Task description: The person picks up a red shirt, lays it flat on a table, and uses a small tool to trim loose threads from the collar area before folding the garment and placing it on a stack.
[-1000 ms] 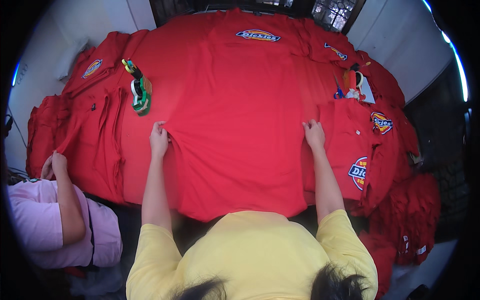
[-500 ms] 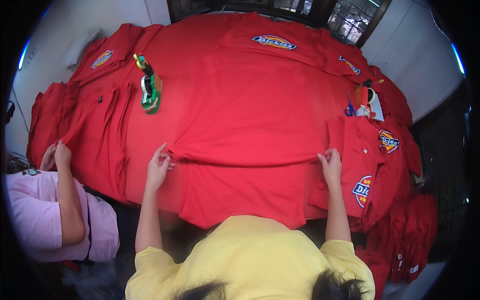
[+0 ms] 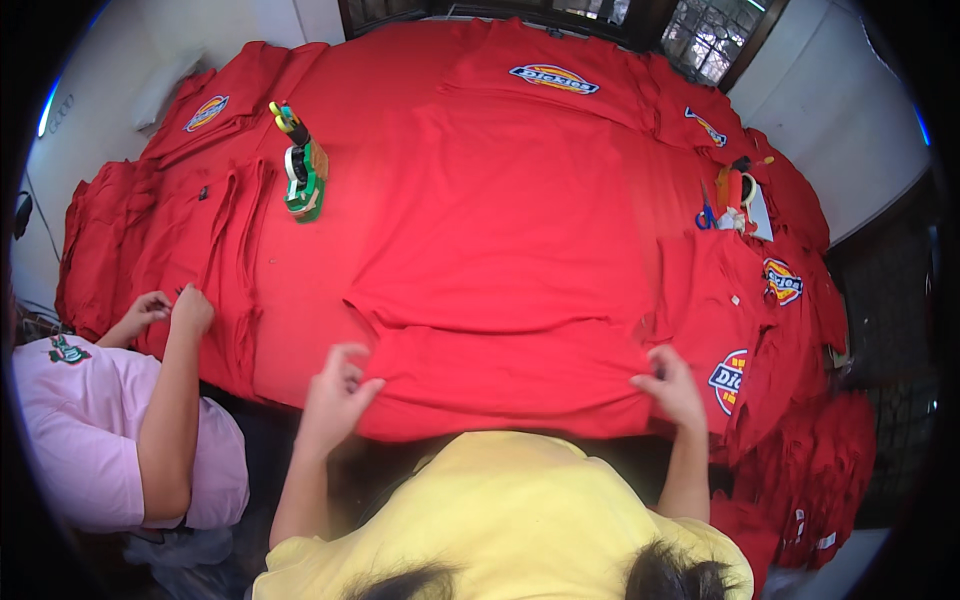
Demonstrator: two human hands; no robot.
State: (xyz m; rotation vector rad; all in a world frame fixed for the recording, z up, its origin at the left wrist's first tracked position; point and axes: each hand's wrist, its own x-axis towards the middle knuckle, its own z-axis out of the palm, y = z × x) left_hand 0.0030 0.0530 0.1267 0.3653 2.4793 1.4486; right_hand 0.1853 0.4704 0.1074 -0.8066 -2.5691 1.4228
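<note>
"So, where's the red garment (image 3: 500, 230)?"

"Spread out on the table (image 3: 310, 290), right before the person in yellow (image 3: 500, 510), creased across its near part."

"And the hands?"

"The left hand (image 3: 340, 398) is half open, thumb spread, empty beside one edge. The right hand (image 3: 674, 390) curls loosely at the opposite edge; whether it grips, I can't tell."

Pale walls (image 3: 830, 110) — dark-framed window (image 3: 708, 42)

Wide red-topped table (image 3: 300, 285) beneath a central red garment (image 3: 500, 220), other red garments (image 3: 700, 290) and a green tape dispenser (image 3: 304, 200)
</note>
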